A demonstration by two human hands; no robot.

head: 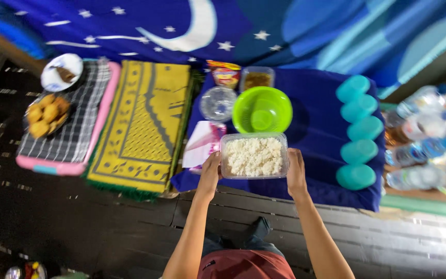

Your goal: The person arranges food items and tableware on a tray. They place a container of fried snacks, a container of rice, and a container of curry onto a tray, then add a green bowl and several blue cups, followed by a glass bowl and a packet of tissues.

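Both hands grip a clear rectangular plastic container of white rice by its short sides: the left hand and right hand have fingers curled round its edges. It rests on the dark blue cloth (near edge), just beside a lime-green plastic bowl.

A clear container holds white rice. Just beyond it sits a lime-green bowl; to the right of the container runs a row of five turquoise cups. Under the container lies a deep blue cloth. Left of the container spreads a yellow mat with dark green patterning, and farther left a black-and-white checked cloth on a pink tray. Behind it all hangs a blue cloth with white stars and a crescent.
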